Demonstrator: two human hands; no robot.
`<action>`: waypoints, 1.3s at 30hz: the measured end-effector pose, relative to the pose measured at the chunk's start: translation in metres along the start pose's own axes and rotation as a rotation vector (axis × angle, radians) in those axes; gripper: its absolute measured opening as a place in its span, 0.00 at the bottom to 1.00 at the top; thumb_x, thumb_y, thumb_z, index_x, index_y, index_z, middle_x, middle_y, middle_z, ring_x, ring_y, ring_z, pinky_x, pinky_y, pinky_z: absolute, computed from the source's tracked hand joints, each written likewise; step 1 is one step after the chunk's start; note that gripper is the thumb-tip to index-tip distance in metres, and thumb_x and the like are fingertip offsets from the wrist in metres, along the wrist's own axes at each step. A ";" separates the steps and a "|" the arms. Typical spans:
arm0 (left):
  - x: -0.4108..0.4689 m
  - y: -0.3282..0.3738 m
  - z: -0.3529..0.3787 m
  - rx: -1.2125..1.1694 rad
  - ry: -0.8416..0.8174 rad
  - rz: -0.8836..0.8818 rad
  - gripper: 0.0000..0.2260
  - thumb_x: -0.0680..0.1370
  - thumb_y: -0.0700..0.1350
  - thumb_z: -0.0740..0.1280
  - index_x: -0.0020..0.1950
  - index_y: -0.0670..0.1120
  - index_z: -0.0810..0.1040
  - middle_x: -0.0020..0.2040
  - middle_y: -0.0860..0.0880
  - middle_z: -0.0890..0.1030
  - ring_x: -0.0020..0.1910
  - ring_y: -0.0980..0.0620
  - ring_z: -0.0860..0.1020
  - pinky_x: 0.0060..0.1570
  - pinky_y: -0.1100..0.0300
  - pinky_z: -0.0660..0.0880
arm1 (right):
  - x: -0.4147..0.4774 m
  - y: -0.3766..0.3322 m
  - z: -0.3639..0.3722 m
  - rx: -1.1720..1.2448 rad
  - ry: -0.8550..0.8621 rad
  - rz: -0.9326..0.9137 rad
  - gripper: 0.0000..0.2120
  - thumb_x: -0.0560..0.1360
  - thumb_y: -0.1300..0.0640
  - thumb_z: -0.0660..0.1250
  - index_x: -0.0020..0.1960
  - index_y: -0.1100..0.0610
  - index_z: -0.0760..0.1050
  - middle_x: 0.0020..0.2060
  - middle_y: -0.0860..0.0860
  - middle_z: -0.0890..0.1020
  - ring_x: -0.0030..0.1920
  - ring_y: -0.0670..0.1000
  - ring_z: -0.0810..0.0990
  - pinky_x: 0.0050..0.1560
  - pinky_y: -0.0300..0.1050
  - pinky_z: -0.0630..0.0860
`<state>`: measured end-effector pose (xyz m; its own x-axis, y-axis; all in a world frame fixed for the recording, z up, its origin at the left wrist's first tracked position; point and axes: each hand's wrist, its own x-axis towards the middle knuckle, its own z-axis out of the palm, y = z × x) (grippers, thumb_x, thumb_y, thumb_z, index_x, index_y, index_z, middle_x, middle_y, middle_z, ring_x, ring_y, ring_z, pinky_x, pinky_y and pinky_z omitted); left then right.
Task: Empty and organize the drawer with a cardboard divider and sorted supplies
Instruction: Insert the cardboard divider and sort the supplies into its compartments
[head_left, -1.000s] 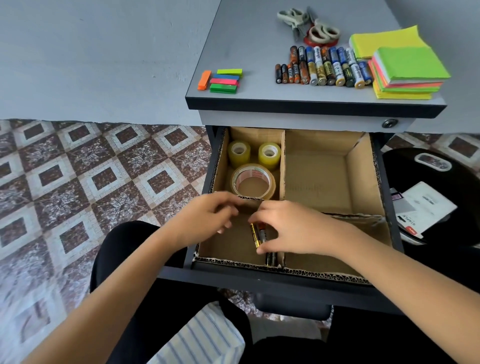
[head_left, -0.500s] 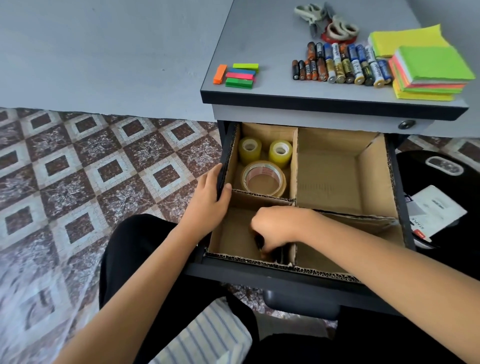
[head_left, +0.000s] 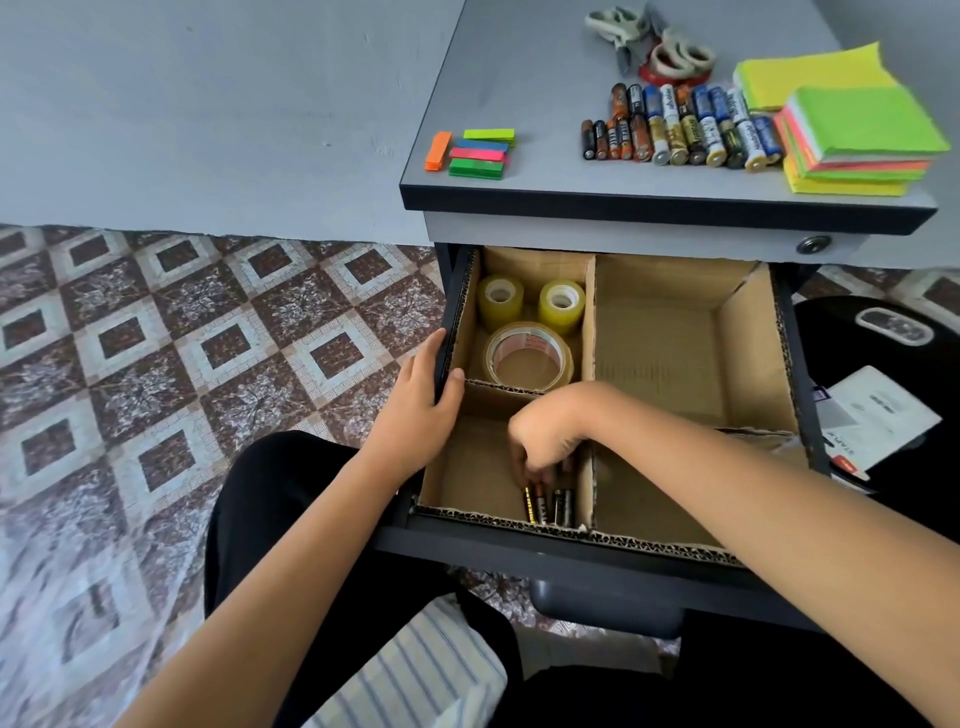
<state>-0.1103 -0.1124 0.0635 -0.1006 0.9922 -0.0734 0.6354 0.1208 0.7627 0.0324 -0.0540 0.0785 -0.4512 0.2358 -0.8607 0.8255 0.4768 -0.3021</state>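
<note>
The drawer (head_left: 613, 566) stood pulled out beneath the grey worktop (head_left: 519, 78), lined with a cardboard divider (head_left: 588, 322) that split it into four compartments. The left hand (head_left: 415, 410) gripped the drawer's side wall at 9 o'clock, fingers outside and thumb hooked over the rim. The right hand (head_left: 550, 431) reached down into the 7 o'clock compartment with its fingers curled, their tips pinching the far ends of a few loose batteries (head_left: 548, 506) that lay side by side on the cardboard floor against the middle partition. In the 11 o'clock compartment, two small yellow tape rolls (head_left: 530, 304) stood next to each other at the back, and a larger clear tape roll (head_left: 527, 358) lay flat just in front of them. On the worktop, a row of batteries (head_left: 680, 132) lay at 12 o'clock from the drawer, with two pairs of scissors (head_left: 649, 41) beyond it. A stack of neon sticky notes (head_left: 857, 135) sat at 1 o'clock, touching the row's right end, and coloured index flags (head_left: 478, 153) lay at 11 o'clock near the worktop's front edge. A white paper (head_left: 878, 415) rested on a black seat (head_left: 841, 322) at 3 o'clock from the drawer.
</note>
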 end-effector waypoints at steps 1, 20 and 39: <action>0.000 0.000 0.000 0.002 0.000 -0.002 0.23 0.82 0.48 0.55 0.76 0.50 0.54 0.75 0.49 0.59 0.73 0.52 0.60 0.62 0.65 0.57 | 0.001 0.000 0.001 0.009 -0.012 0.011 0.13 0.78 0.62 0.60 0.59 0.65 0.77 0.52 0.59 0.82 0.45 0.51 0.80 0.39 0.39 0.77; 0.001 -0.002 0.000 -0.022 -0.006 -0.016 0.23 0.82 0.49 0.55 0.76 0.51 0.54 0.75 0.50 0.60 0.73 0.53 0.60 0.62 0.65 0.57 | 0.009 0.001 0.006 0.061 -0.034 0.046 0.10 0.77 0.64 0.59 0.53 0.66 0.77 0.45 0.57 0.80 0.43 0.53 0.79 0.38 0.39 0.76; 0.022 0.045 -0.025 0.246 0.192 0.170 0.18 0.79 0.46 0.61 0.69 0.45 0.69 0.64 0.44 0.70 0.61 0.45 0.71 0.59 0.54 0.69 | -0.123 0.034 -0.028 0.202 0.774 -0.265 0.11 0.75 0.51 0.66 0.57 0.46 0.77 0.47 0.40 0.79 0.49 0.40 0.78 0.53 0.39 0.74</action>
<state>-0.1028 -0.0863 0.1121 -0.1048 0.9777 0.1818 0.8184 -0.0191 0.5744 0.1062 -0.0427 0.1857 -0.6827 0.6869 -0.2491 0.6712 0.4548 -0.5854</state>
